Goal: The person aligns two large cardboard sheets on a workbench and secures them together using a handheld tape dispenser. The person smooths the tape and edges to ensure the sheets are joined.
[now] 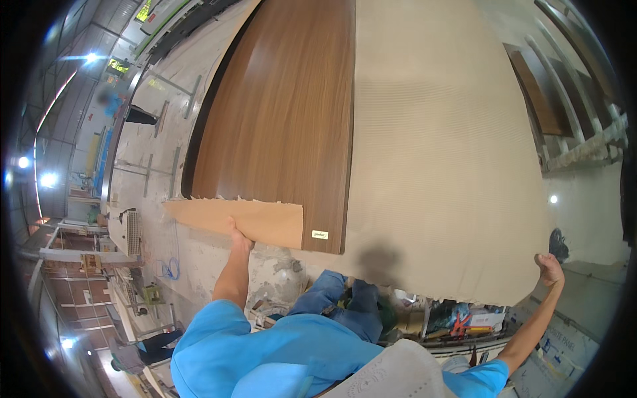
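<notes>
Head view: left grip (240, 235) clasps cardboard strip (271, 220), right grip (549, 268) corrugated sheet (451, 172), both by their edges, floor (192, 257) beyond.

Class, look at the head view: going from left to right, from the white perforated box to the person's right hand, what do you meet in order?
White perforated box → blue coiled hose → left hand → small pale label → wide tan sheet → right hand.

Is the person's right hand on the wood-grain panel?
No, the right hand holds the large beige sheet by its right edge.
</notes>
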`<state>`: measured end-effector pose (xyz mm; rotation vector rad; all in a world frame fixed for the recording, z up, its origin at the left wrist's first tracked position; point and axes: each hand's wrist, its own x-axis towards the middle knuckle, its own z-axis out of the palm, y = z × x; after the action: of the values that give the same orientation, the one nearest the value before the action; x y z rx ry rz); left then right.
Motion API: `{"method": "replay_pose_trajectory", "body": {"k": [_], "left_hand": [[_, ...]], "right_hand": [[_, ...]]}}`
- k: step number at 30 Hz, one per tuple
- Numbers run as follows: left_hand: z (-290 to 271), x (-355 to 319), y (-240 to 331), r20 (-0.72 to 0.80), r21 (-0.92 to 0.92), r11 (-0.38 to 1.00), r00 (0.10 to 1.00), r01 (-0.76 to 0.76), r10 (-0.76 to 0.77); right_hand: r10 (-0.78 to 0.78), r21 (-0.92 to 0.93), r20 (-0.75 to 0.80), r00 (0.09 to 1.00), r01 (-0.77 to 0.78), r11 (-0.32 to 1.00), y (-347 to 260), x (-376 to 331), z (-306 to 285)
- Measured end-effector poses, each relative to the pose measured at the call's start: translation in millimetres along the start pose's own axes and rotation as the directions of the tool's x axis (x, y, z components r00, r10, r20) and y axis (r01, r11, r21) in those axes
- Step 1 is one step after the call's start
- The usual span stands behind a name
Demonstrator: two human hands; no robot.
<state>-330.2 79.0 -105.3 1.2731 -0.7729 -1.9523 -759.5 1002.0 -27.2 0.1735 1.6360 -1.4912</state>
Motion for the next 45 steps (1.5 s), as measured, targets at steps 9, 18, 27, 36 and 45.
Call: {"method": "replay_pose_trajectory", "body": {"k": [9,18,27,36,45], "left_hand": [[-4,6,-4,0.016,0.062,0.997,0.999,0.034,-0.035],[2,-13,-2,-0.007,-0.014,0.996,0.996,0.091,-0.091],[1,-32,-2,0.002,0.128,0.916,0.924,0.379,-0.383],[60,-124,-96,0.073,0.252,0.747,0.757,0.615,-0.649],[8,-71,-123,0.234,0.701,0.713,0.947,-0.007,-0.221]], "right_hand": [[-0.230,0.106,-0.407,0.884,0.296,0.949,47,-8,111],[-0.274,0.126,-0.510,0.815,0.387,0.914,90,-31,173],[-0.507,0.009,-0.689,0.519,0.705,0.709,9,-91,185],[-0.539,0.150,-0.742,0.399,0.882,0.446,-57,-66,211],[-0.550,0.214,-0.750,0.368,0.921,0.325,-93,-75,150]]}}
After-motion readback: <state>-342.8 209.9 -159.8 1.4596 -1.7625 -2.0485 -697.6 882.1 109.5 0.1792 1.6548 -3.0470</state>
